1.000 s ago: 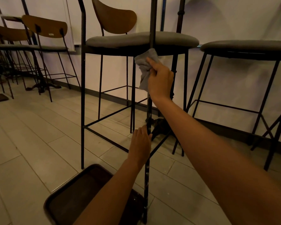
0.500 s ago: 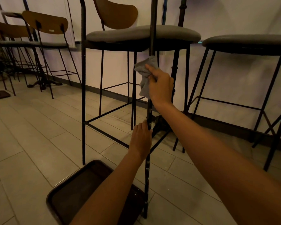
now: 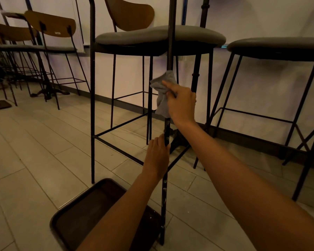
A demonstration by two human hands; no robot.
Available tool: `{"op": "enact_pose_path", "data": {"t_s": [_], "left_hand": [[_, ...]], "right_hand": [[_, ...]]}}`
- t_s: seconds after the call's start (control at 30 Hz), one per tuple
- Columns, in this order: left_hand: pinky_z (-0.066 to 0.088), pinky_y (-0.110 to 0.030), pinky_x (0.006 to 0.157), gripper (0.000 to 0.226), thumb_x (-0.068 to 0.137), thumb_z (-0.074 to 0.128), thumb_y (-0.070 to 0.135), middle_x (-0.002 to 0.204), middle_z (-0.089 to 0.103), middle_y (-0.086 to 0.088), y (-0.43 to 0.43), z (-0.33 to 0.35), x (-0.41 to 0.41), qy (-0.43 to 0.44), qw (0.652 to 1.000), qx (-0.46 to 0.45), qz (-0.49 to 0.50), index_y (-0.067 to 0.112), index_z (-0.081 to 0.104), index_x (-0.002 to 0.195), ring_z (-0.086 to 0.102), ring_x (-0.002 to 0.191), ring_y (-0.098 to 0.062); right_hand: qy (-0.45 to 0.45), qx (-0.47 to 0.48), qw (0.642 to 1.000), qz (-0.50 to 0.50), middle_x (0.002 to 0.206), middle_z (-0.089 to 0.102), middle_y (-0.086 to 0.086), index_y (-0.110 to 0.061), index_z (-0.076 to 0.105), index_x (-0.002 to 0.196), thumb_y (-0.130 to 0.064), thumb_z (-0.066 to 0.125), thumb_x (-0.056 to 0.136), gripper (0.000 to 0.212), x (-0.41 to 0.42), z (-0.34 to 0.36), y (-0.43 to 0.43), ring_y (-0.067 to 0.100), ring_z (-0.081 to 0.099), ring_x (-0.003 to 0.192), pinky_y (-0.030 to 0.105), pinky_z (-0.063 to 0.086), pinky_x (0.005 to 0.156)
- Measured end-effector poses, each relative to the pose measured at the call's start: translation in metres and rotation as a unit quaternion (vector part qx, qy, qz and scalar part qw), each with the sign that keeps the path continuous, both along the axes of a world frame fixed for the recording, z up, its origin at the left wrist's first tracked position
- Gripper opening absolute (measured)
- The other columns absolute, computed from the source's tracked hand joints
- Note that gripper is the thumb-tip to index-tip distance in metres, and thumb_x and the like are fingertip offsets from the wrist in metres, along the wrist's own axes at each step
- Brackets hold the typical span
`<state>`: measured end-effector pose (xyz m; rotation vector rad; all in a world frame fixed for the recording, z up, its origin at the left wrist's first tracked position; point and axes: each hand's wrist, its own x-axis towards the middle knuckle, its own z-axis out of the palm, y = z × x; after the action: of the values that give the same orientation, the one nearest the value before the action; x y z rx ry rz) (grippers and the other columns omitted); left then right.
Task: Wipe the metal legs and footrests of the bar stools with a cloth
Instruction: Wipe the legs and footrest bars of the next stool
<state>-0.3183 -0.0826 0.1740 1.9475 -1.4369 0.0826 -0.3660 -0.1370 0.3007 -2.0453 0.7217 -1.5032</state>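
A black metal bar stool with a grey seat (image 3: 159, 36) and wooden back stands in front of me. Its near front leg (image 3: 165, 196) runs down the middle of the view and is speckled with pale marks low down. My right hand (image 3: 182, 104) grips a grey cloth (image 3: 162, 93) wrapped round that leg, about midway up. My left hand (image 3: 158, 156) holds the same leg lower down, level with the footrest bars (image 3: 120, 125). The leg is hidden where the cloth covers it.
A dark tray (image 3: 76, 220) lies on the pale tiled floor by the leg's foot. Another stool (image 3: 279, 48) stands at right, more stools (image 3: 49, 28) and a table base (image 3: 47, 92) at left. A dark skirting runs along the white wall.
My right hand has slid the cloth down the leg from just under the seat to about mid-height. My left hand stays on the lower leg.
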Motion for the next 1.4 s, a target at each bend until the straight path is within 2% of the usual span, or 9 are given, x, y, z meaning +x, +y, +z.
{"op": "enact_pose_path", "data": {"t_s": [0.2,0.43,0.57,0.73,0.97,1.1,1.2,1.3,1.4], "left_hand": [[0.036,-0.029,0.101,0.040,0.100,0.033,0.018,0.131,0.047,-0.014,0.000,-0.002,0.000,-0.021,1.000,-0.020,-0.008,0.001,0.033,0.136,0.043,0.114,-0.024],[0.038,-0.030,0.099,0.040,0.100,0.035,0.019,0.129,0.048,-0.013,-0.004,-0.005,0.003,0.014,0.999,-0.028,-0.003,0.005,0.034,0.137,0.042,0.114,-0.023],[0.040,-0.031,0.097,0.037,0.099,0.035,0.018,0.127,0.050,-0.014,-0.004,-0.007,0.002,0.019,0.999,-0.039,-0.008,0.005,0.038,0.134,0.044,0.112,-0.023],[0.039,-0.030,0.098,0.040,0.099,0.035,0.017,0.130,0.048,-0.014,-0.004,-0.006,0.002,0.019,0.999,-0.036,-0.007,0.004,0.033,0.137,0.043,0.114,-0.023],[0.041,-0.032,0.098,0.041,0.099,0.034,0.019,0.129,0.048,-0.013,-0.004,-0.006,0.002,0.041,0.999,-0.031,-0.003,0.006,0.033,0.138,0.043,0.115,-0.023],[0.037,-0.027,0.090,0.036,0.098,0.038,0.017,0.124,0.052,-0.014,-0.007,-0.012,0.005,-0.007,0.999,-0.036,0.001,0.002,0.043,0.131,0.045,0.109,-0.024],[0.032,-0.029,0.075,0.024,0.096,0.044,0.009,0.109,0.056,-0.020,-0.009,-0.014,0.005,0.034,0.999,-0.021,0.006,-0.005,0.054,0.112,0.041,0.090,-0.022],[0.039,-0.042,0.087,0.025,0.094,0.046,0.007,0.112,0.052,-0.024,-0.007,-0.009,0.002,0.088,0.995,-0.046,0.010,-0.009,0.051,0.112,0.045,0.097,-0.032],[0.039,-0.041,0.098,0.028,0.095,0.044,0.011,0.121,0.048,-0.023,-0.002,-0.006,-0.002,0.113,0.992,-0.051,0.019,-0.004,0.046,0.119,0.044,0.112,-0.034]], "right_hand": [[0.006,0.003,1.000,0.006,0.127,0.056,0.014,-0.013,0.043,0.134,-0.002,0.043,0.094,0.042,0.009,0.005,-0.002,0.020,0.054,0.111,0.001,0.030,0.081],[-0.007,-0.005,1.000,0.029,0.126,0.057,0.013,-0.011,0.052,0.127,-0.001,0.044,0.093,0.036,0.005,-0.016,-0.003,0.011,0.052,0.107,0.002,0.038,0.085],[-0.005,-0.005,1.000,0.022,0.121,0.060,0.015,-0.008,0.056,0.123,-0.001,0.046,0.092,0.033,0.004,-0.034,-0.003,0.007,0.051,0.097,-0.008,0.038,0.072],[-0.022,0.014,0.999,0.039,0.131,0.052,0.013,-0.009,0.051,0.128,0.003,0.042,0.093,0.038,0.008,-0.020,-0.003,0.018,0.050,0.116,0.015,0.038,0.099],[-0.037,-0.036,0.998,0.047,0.127,0.054,0.019,0.000,0.050,0.127,0.007,0.047,0.089,0.039,0.011,-0.027,-0.010,0.011,0.048,0.107,-0.008,0.033,0.082],[-0.038,-0.010,0.997,0.061,0.122,0.058,0.019,0.000,0.055,0.121,0.004,0.049,0.089,0.033,0.004,-0.044,-0.005,0.008,0.049,0.102,-0.009,0.034,0.079],[-0.028,-0.004,0.998,0.060,0.120,0.061,0.017,-0.003,0.058,0.120,0.004,0.051,0.088,0.033,0.000,-0.063,0.000,0.007,0.051,0.102,-0.008,0.035,0.082],[-0.016,0.001,0.998,0.060,0.119,0.061,0.017,-0.004,0.058,0.119,0.003,0.051,0.089,0.032,-0.003,-0.067,0.000,0.008,0.052,0.103,-0.008,0.034,0.083],[-0.005,0.007,0.998,0.060,0.120,0.061,0.015,-0.005,0.055,0.124,0.002,0.050,0.090,0.035,-0.005,-0.062,0.000,0.009,0.053,0.105,-0.009,0.033,0.079]]}}
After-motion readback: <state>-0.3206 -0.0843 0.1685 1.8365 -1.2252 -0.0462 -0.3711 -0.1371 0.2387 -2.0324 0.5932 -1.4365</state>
